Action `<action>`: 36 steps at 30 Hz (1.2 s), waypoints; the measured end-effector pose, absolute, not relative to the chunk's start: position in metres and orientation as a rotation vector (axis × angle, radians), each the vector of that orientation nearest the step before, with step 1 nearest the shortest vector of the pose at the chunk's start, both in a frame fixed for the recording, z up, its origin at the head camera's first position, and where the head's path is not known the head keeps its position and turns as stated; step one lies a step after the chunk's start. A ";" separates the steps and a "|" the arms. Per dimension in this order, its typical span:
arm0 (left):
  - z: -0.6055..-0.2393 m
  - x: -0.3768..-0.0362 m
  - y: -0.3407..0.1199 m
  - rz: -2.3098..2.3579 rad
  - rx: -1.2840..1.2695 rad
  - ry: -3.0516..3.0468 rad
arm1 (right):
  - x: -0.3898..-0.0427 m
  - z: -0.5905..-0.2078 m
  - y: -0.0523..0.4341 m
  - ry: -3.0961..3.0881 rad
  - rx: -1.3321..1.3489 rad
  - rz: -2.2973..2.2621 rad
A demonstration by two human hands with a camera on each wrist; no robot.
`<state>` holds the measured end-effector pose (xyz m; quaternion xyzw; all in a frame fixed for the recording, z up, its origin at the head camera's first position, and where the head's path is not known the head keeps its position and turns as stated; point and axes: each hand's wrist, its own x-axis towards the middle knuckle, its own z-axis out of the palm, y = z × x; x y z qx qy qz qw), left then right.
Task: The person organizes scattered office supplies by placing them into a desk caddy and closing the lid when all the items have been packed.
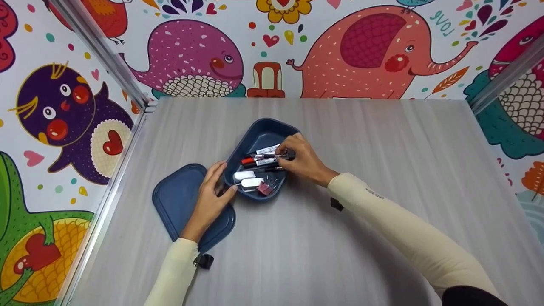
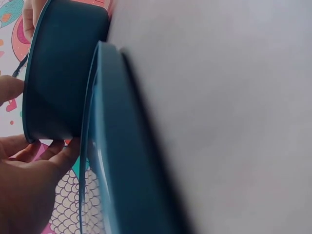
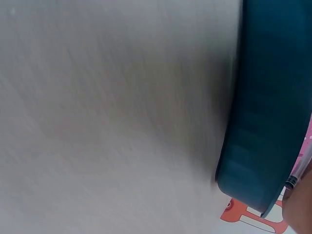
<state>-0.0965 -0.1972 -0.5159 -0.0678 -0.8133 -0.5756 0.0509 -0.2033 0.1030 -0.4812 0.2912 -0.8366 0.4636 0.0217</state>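
Observation:
A blue plastic box (image 1: 240, 146) stands uncovered on the table, with pens and small items inside. My left hand (image 1: 212, 197) grips its near left corner, thumb at the rim and fingers against the outer wall (image 2: 58, 73). Inside the box, my right hand (image 1: 304, 159) pinches a slim pen (image 1: 272, 155) above several markers, one with a red cap (image 1: 247, 161). Part of that pen shows beside the box in the right wrist view. Two white rounded pieces (image 1: 252, 182) and small dull-red blocks (image 1: 264, 189) lie at the box's near end. Fingers hide the pen's right part.
The matching blue lid (image 1: 178, 204) lies flat on the table, left of the box and partly under my left hand and wrist. Pale wood-grain tabletop (image 1: 382, 140) surrounds both. Printed cartoon walls (image 1: 195, 55) and metal posts (image 1: 102, 46) border the table.

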 end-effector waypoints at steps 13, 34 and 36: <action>-0.516 -0.098 -0.197 -1.781 -0.225 -2.444 | -0.213 -0.485 0.097 -2.590 0.974 1.353; -0.516 -0.097 -0.199 -1.762 -0.215 -2.459 | -0.232 -0.477 0.087 -2.727 1.102 1.218; -0.515 -0.097 -0.198 -1.752 -0.215 -2.468 | -0.233 -0.476 0.088 -2.723 1.103 1.220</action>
